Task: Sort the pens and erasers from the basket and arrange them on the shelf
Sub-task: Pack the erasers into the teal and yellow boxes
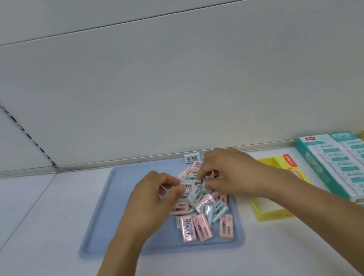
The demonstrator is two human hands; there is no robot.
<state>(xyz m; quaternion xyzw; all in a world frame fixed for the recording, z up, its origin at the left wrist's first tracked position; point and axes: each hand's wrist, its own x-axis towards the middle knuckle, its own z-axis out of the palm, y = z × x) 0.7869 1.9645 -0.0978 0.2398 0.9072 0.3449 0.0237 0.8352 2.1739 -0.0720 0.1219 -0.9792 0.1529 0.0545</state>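
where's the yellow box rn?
Head view: the open yellow box sits on the white shelf, right of the blue tray and left of the teal eraser carton, partly hidden by the right forearm.

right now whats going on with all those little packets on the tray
A person is sorting a pile of pink and pale blue erasers on a blue tray on the shelf. Both the left hand and the right hand pick at the pile with curled fingers. An open yellow box sits just right of the tray.
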